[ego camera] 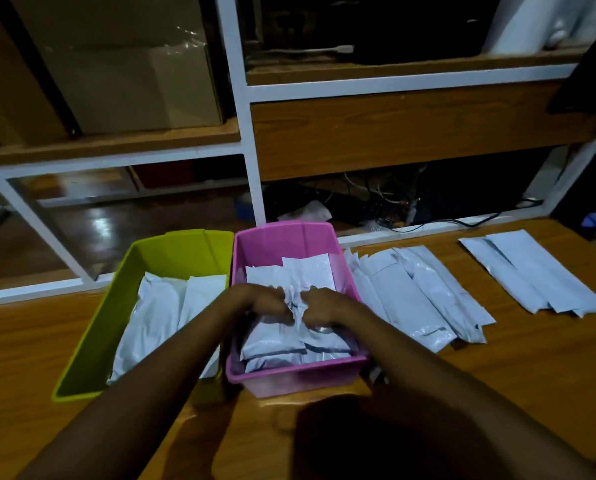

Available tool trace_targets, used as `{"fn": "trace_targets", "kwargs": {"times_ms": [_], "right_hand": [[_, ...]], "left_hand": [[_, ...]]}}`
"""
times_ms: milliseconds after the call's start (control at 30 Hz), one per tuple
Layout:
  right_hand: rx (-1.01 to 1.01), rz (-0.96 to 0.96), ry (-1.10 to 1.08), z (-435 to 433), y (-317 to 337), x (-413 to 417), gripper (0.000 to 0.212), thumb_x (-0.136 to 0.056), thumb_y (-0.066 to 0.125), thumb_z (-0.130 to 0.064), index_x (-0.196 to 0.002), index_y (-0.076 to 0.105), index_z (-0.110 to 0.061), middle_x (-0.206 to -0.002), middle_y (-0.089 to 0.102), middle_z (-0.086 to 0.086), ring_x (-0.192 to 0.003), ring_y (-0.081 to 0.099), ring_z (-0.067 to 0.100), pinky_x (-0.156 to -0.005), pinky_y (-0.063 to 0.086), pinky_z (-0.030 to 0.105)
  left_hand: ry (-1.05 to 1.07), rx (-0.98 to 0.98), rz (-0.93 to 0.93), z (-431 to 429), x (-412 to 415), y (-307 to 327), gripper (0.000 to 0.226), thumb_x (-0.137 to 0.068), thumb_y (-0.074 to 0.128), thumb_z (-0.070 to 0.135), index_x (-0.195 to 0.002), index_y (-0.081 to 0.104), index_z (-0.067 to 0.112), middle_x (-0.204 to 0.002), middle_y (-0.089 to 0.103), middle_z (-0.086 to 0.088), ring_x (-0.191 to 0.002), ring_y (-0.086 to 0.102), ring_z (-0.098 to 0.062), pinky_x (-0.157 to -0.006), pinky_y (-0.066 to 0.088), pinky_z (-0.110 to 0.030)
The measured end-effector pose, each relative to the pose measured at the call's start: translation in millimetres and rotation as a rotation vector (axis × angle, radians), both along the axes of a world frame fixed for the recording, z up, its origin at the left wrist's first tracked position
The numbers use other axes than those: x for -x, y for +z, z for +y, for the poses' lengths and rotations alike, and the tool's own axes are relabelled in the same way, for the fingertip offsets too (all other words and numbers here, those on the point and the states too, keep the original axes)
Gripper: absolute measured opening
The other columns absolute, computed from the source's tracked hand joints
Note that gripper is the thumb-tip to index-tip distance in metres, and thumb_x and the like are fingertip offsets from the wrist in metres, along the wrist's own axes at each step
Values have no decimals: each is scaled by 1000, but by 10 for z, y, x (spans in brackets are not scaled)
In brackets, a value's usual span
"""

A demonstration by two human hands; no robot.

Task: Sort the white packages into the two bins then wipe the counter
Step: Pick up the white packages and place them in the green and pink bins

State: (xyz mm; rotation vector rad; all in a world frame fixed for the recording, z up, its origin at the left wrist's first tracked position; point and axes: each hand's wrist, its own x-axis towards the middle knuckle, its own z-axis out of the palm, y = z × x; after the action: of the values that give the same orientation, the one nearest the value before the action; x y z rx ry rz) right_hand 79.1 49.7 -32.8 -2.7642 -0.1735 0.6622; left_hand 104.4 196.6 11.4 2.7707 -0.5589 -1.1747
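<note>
Two bins stand side by side on the wooden counter (497, 368): a lime green bin (92, 341) on the left and a pink bin (282, 237) on the right. Both hold white packages. My left hand (265, 303) and my right hand (324, 306) are inside the pink bin, fingers closed together on a crumpled white package (295, 303) that lies on top of the stack. Right of the pink bin a pile of long white packages (414, 299) lies flat. A second small pile of white packages (532, 271) lies farther right.
Behind the counter rises a white-framed shelf unit (244, 133) with wooden boards, a cardboard box and tangled cables (386, 202). The counter's near edge is in dark shadow. The light is dim.
</note>
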Motion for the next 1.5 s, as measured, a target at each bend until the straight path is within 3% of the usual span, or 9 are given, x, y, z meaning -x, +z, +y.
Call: {"fn": "trace_targets", "kwargs": {"times_ms": [133,233,367,733,833,933,1067,1300,1500], "right_hand": [[228,156,125,-58,62,-157,107,-75,73,-37,-153,3,-19,-161,-6,13,-146,13,34,-114,28,48],[349,195,153,9,-63,-137,125,-72,80,-45,-152,-12,-18,-159,-18,13,-148,-2,35,-118,16,53],[340,106,101,117,-549,-185,136,-67,84,-43,-150,-20,-17,-154,-29,18,-145,-18,39,-118,5,56],[165,-134,27,16,-84,78,115,-77,79,-31,-152,-5,-6,-159,-14,19,-147,-7,37,-119,16,48],[18,-314,-9,-125,287,267,92,-88,68,-26,-152,5,-5,-160,-6,19,-148,-1,33,-120,16,41],[-68,-501,-41,-341,618,623,74,-95,56,-26,-152,13,-6,-161,-2,16,-149,0,27,-119,16,36],[-197,-682,-135,-693,862,1310,66,-98,49,-26,-153,16,-12,-162,0,6,-149,1,18,-116,20,33],[-278,-800,-259,-1406,738,2400,58,-98,50,-33,-150,29,-17,-161,10,-1,-149,5,13,-115,11,22],[-295,-808,-329,-1966,624,2785,53,-96,54,-31,-145,39,-15,-160,19,2,-148,14,17,-112,30,32]], "left_hand": [[-143,-138,24,30,-202,37,75,-73,75,54,-125,53,4,-144,43,-13,-125,47,-28,-105,41,-35],[-258,-262,-54,10,-151,-200,104,-71,69,68,-148,31,9,-157,14,-17,-142,23,-34,-115,28,-43],[-348,-277,-138,-47,-13,-297,96,-82,62,61,-153,17,15,-160,-3,-18,-147,1,-35,-117,13,-44],[-126,-111,-263,-32,292,5,101,-77,70,57,-148,27,-1,-157,5,-29,-146,4,-40,-118,7,-41],[93,172,-313,2,403,231,101,-79,78,33,-150,15,0,-159,14,-18,-145,19,-30,-115,18,-32],[230,361,-529,-54,554,436,99,-85,71,29,-151,3,1,-159,12,-18,-146,17,-32,-115,18,-33],[358,627,-792,-359,1068,500,78,-92,63,26,-150,17,2,-156,25,-17,-144,25,-31,-114,22,-34],[327,846,-879,-1062,2151,132,67,-88,48,39,-146,36,8,-153,34,-10,-145,23,-25,-115,20,-33],[236,878,-841,-1674,2343,-25,58,-93,53,33,-145,40,10,-154,33,-8,-145,23,-25,-114,25,-41]]}}
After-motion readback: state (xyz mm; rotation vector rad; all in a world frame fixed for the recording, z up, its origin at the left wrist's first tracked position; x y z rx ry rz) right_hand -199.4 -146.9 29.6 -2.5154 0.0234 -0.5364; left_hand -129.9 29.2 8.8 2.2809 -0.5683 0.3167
